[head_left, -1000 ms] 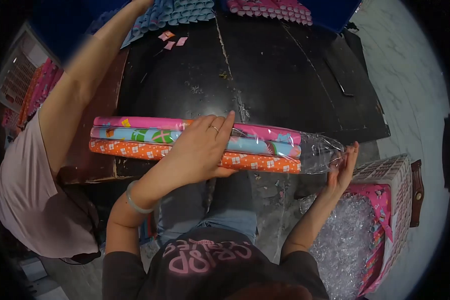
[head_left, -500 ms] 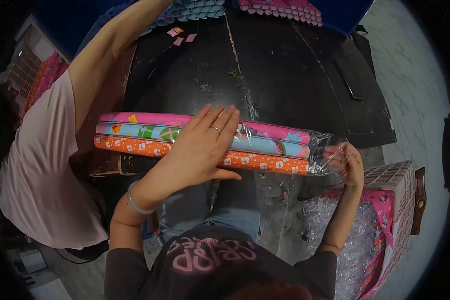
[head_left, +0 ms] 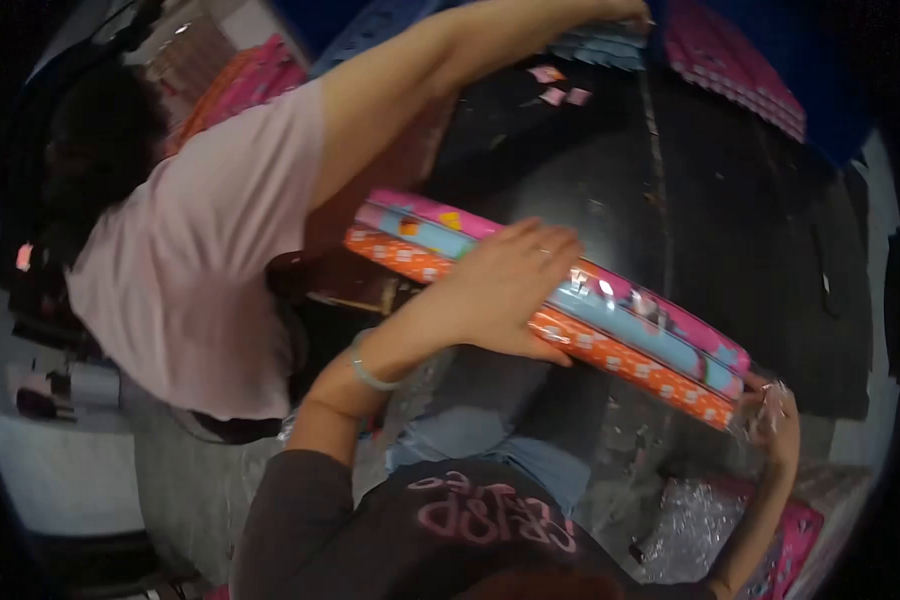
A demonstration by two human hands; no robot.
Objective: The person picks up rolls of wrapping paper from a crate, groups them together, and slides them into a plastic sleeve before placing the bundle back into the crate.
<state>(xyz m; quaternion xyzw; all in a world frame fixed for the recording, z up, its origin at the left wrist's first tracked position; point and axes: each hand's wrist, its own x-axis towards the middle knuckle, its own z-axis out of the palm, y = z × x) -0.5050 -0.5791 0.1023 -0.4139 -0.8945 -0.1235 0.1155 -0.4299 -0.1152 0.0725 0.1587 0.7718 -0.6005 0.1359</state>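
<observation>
Three rolls of wrapping paper lie side by side in clear plastic: a pink roll (head_left: 692, 332), a light blue roll (head_left: 660, 338) and an orange roll with white gift-box prints (head_left: 625, 362). My left hand (head_left: 510, 290) rests flat across their middle, fingers stretched out and the thumb over the orange roll. At the right end of the rolls, my right hand (head_left: 773, 425) has its fingers closed on the bunched end of the plastic bag (head_left: 742, 420). Motion blurs that hand a little.
A person in a pale pink shirt (head_left: 205, 270) sits at my left, an arm reaching across the dark table (head_left: 580, 160). Blue rolls (head_left: 600, 48) and pink rolls (head_left: 735, 70) are stacked at the back near small pink packets (head_left: 553, 95). Crumpled clear plastic (head_left: 685, 525) lies low on the right.
The view has turned, so the rolls now slant down to the right. My right hand has closed in on the roll ends and gathered the loose plastic. My left hand stays on the rolls.
</observation>
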